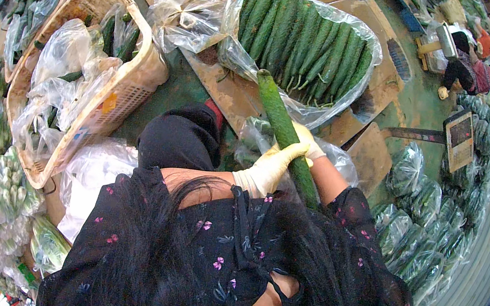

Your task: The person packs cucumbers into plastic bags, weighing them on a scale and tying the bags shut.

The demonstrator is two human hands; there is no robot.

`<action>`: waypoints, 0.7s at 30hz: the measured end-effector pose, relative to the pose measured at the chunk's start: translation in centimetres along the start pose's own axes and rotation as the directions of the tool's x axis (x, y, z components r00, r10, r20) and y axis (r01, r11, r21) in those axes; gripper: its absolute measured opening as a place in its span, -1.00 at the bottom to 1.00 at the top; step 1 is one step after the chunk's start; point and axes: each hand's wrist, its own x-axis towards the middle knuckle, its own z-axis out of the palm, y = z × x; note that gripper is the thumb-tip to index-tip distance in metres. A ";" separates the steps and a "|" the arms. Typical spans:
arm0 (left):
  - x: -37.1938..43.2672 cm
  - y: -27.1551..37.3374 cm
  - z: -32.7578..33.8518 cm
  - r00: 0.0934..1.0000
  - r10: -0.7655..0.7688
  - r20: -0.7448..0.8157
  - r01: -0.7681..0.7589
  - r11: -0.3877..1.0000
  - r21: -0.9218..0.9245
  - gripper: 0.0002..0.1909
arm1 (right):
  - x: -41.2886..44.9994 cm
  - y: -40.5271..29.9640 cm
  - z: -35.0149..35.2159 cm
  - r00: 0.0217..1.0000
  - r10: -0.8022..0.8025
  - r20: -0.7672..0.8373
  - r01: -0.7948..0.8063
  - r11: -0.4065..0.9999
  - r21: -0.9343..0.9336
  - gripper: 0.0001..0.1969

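One long green cucumber slants up and away from my chest, its near end close against my blouse. My left hand, in a pale yellow work glove, wraps over its lower half. Against the far side of the same cucumber is my right hand, also gloved; its fingers are mostly hidden behind the cucumber and my left hand. Just beyond the cucumber's tip lies an open clear plastic bag packed with cucumbers side by side in a row.
Left of me a dirty white plastic crate holds loose plastic bags and cucumbers. Crumpled clear plastic lies by the packed bag. Bagged vegetables line the right, near a scale display. Another person is at the far right.
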 end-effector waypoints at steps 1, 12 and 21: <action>-0.5 0.7 0.5 0.996 -0.071 0.050 0.070 0.997 0.022 -0.72 | 0.3 -0.4 0.2 1.000 -0.021 0.001 0.021 0.999 -0.049 -0.71; -3.7 4.7 4.3 0.908 -0.001 0.419 -0.066 0.987 0.145 -0.63 | -0.1 -0.6 0.9 0.982 -0.183 -0.056 0.155 0.931 -0.329 -0.72; -2.6 6.9 2.9 0.921 0.107 0.375 -0.290 0.831 0.475 -0.56 | 0.8 -0.3 2.8 0.942 -0.322 -0.094 0.240 0.844 -0.480 -0.72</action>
